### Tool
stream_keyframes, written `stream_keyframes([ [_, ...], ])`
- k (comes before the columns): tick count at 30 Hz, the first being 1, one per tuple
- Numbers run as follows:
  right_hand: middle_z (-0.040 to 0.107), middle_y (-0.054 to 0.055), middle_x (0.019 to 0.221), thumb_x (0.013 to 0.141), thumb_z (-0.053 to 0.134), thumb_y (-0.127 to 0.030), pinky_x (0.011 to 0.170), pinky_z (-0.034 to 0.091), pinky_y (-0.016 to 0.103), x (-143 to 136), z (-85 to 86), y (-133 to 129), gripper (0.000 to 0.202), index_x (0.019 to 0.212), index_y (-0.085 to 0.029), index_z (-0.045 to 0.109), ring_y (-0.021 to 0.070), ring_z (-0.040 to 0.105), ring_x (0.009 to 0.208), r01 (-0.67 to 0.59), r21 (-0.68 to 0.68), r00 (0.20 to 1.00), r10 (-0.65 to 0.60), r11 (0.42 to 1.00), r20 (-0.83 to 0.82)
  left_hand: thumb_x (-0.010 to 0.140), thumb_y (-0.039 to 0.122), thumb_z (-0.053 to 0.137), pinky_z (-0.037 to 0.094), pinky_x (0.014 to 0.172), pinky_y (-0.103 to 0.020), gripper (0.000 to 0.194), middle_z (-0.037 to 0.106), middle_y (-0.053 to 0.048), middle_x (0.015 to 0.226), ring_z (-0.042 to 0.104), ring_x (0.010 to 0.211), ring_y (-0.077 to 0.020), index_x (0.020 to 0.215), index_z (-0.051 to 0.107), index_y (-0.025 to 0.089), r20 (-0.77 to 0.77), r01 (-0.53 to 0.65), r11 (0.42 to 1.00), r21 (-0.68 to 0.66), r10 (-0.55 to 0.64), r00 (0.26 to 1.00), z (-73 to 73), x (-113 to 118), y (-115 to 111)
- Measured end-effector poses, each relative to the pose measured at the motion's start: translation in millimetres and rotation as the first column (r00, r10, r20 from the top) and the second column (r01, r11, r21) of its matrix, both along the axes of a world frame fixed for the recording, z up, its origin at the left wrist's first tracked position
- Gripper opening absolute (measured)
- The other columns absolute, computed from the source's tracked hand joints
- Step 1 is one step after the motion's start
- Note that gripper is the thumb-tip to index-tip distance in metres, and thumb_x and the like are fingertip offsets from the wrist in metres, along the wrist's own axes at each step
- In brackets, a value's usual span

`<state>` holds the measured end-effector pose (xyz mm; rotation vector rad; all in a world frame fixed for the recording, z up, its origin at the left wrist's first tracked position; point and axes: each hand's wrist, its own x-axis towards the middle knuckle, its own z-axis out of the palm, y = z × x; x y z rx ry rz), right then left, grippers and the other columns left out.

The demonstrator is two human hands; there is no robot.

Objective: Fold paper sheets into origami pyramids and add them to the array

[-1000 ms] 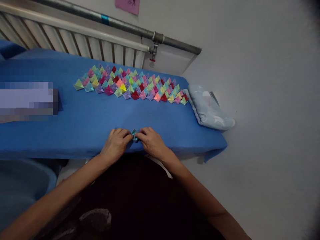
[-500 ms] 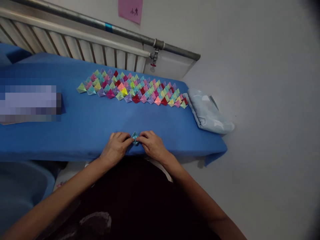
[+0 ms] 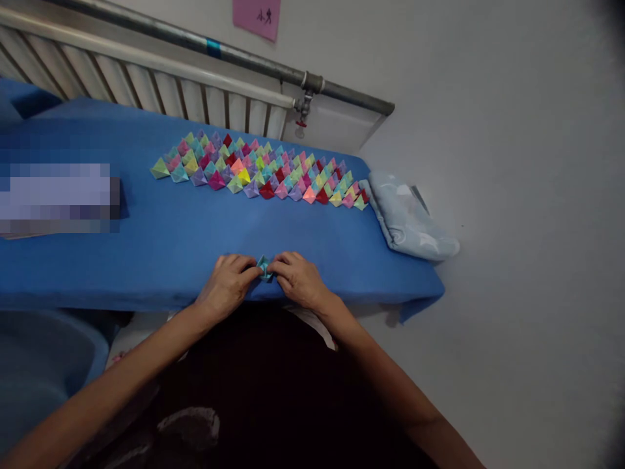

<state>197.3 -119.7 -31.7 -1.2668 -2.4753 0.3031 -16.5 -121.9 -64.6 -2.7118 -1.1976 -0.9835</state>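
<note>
A small teal paper boat [image 3: 264,268] is held between my two hands near the front edge of the blue-covered table [image 3: 161,260]. My left hand [image 3: 230,281] pinches its left side between thumb and fingers. On the other side, the thumb and fingertips of my right hand [image 3: 299,279] are closed on its right side. The fingertips partly cover the boat, so its finer folds are hard to make out. Beyond my hands, several rows of folded paper boats [image 3: 251,189] in pink, red, green, yellow, purple and blue stand close together.
A folded light-blue cloth [image 3: 415,225] lies at the table's right end. A pixelated block [image 3: 58,195] covers something on the left. Behind the table run a white radiator [image 3: 166,94] and a metal pipe [image 3: 351,96] with a red-handled valve [image 3: 301,124]. A blue chair [image 3: 49,352] stands at lower left.
The view has shifted slightly. Both hands keep their pinch on the teal paper boat, and the right fingertips have moved a little on its side.
</note>
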Motion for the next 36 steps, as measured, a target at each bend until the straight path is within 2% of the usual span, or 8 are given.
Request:
stream_keyframes([
  [4, 0.066, 0.004, 0.101, 0.084, 0.05, -0.005, 0.087, 0.047, 0.032, 2.3, -2.9, 3.3, 0.033, 0.102, -0.022, 0.072, 0.0175, 0.058, 0.094, 0.035, -0.058, 0.982, -0.045, 0.998, -0.182, 0.093, 0.007, 0.046, 0.047, 0.08, -0.038, 0.031, 0.067, -0.009, 0.105, 0.06, 0.092, -0.0222, 0.105, 0.071, 0.022, 0.095, 0.017, 0.999, -0.034, -0.014, 0.995, 1.3, -1.6, -0.9],
  [7, 0.066, 0.004, 0.096, 0.081, 0.048, -0.004, 0.086, 0.049, 0.029, 4.8, -8.4, -0.6, 0.03, 0.096, -0.019, 0.07, 0.0155, 0.061, 0.091, 0.057, -0.073, 0.902, -0.082, 0.996, -0.423, 0.09, 0.006, 0.045, 0.05, 0.088, -0.04, 0.033, 0.066, -0.008, 0.107, 0.06, 0.099, -0.022, 0.107, 0.069, 0.02, 0.231, 0.031, 0.995, -0.091, -0.01, 0.973, 1.5, -5.6, -1.3],
  [10, 0.066, 0.003, 0.092, 0.082, 0.052, -0.01, 0.082, 0.05, 0.029, 3.4, -10.4, -9.0, 0.02, 0.09, -0.02, 0.068, 0.0154, 0.062, 0.088, 0.064, -0.073, 0.844, -0.094, 0.995, -0.528, 0.089, 0.009, 0.046, 0.052, 0.091, -0.041, 0.027, 0.066, -0.008, 0.105, 0.062, 0.101, -0.0214, 0.102, 0.068, 0.019, 0.332, -0.014, 0.989, -0.148, 0.063, 0.941, 1.5, -8.3, -1.1],
  [13, 0.066, 0.002, 0.087, 0.083, 0.059, -0.015, 0.08, 0.048, 0.029, -1.9, -8.6, -17.6, 0.013, 0.09, -0.02, 0.068, 0.015, 0.062, 0.082, 0.1, -0.081, 0.84, -0.128, 0.992, -0.527, 0.088, 0.01, 0.046, 0.053, 0.09, -0.04, 0.026, 0.066, -0.007, 0.103, 0.064, 0.1, -0.0207, 0.099, 0.068, 0.018, 0.362, -0.051, 0.98, -0.19, 0.118, 0.925, 1.5, -7.7, -0.9],
  [19, 0.071, 0.0, 0.084, 0.089, 0.066, -0.026, 0.081, 0.043, 0.031, -13.6, -6.3, -28.3, 0.004, 0.09, -0.023, 0.069, 0.0153, 0.063, 0.08, 0.159, -0.013, 0.92, -0.153, 0.987, -0.36, 0.091, 0.018, 0.044, 0.055, 0.087, -0.039, 0.025, 0.069, -0.007, 0.1, 0.065, 0.099, -0.022, 0.096, 0.069, 0.02, 0.381, -0.065, 0.985, -0.159, 0.122, 0.917, -1.3, -6.2, -1.3],
  [27, 0.073, 0.001, 0.085, 0.089, 0.063, -0.022, 0.08, 0.044, 0.029, -18.4, -15.5, -28.6, 0.007, 0.093, -0.024, 0.069, 0.0155, 0.065, 0.082, 0.181, 0.133, 0.942, -0.133, 0.975, -0.307, 0.09, 0.032, 0.048, 0.06, 0.082, -0.037, 0.026, 0.073, -0.004, 0.097, 0.07, 0.094, -0.0232, 0.092, 0.073, 0.026, 0.395, -0.089, 0.99, -0.113, 0.128, 0.91, -23.0, -11.7, 10.1],
  [32, 0.072, -0.001, 0.08, 0.086, 0.062, -0.02, 0.079, 0.047, 0.029, -18.7, -24.2, -27.1, 0.009, 0.087, -0.026, 0.068, 0.0159, 0.066, 0.078, 0.229, 0.094, 0.891, -0.17, 0.969, -0.42, 0.087, 0.035, 0.051, 0.062, 0.077, -0.033, 0.025, 0.075, -0.002, 0.095, 0.073, 0.09, -0.0228, 0.09, 0.075, 0.029, 0.418, -0.087, 0.993, -0.079, 0.112, 0.901, -35.0, -16.2, 17.2],
  [36, 0.069, -0.001, 0.076, 0.084, 0.065, -0.022, 0.074, 0.049, 0.028, -17.2, -28.4, -24.9, 0.007, 0.082, -0.026, 0.07, 0.0161, 0.064, 0.074, 0.266, 0.01, 0.771, -0.207, 0.964, -0.602, 0.086, 0.038, 0.051, 0.062, 0.079, -0.034, 0.026, 0.076, -0.002, 0.097, 0.073, 0.09, -0.0231, 0.088, 0.076, 0.03, 0.422, -0.085, 0.991, -0.105, 0.122, 0.899, -40.2, -18.5, 19.5],
])
